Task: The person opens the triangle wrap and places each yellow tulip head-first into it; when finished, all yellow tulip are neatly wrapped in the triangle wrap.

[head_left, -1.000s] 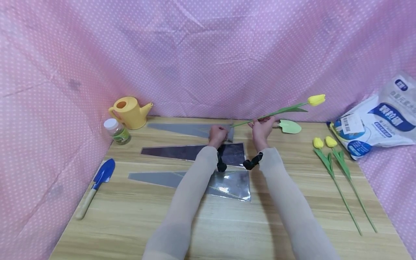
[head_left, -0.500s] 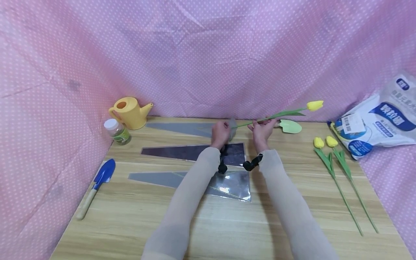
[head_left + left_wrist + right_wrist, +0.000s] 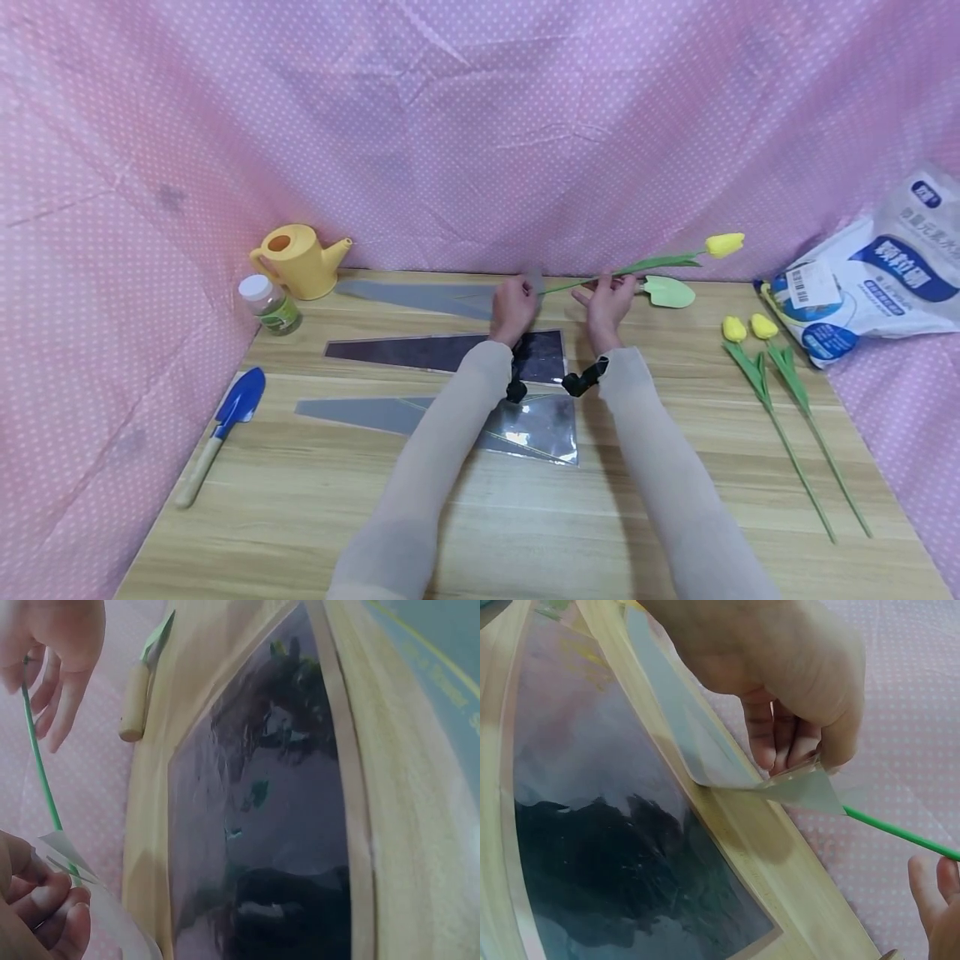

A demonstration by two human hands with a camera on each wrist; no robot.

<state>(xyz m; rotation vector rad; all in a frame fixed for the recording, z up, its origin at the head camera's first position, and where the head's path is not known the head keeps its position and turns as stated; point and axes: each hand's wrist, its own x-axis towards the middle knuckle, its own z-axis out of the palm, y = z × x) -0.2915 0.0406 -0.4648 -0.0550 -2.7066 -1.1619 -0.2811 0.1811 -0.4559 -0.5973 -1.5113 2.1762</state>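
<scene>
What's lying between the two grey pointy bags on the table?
A dark purple bag lies between the back grey bag and the front grey bag. You see this in the head view; the left sleeve covers part of it.

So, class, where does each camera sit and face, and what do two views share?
Head: on the head, facing forward and down at the table; left hand, right hand, sleeved arms show.
Left wrist: on that wrist, facing the dark sheet and green stem; both hands show.
Right wrist: on that wrist, facing the left hand; right fingers show, lower right.
Wrist views share green stem, dark sheet.
</scene>
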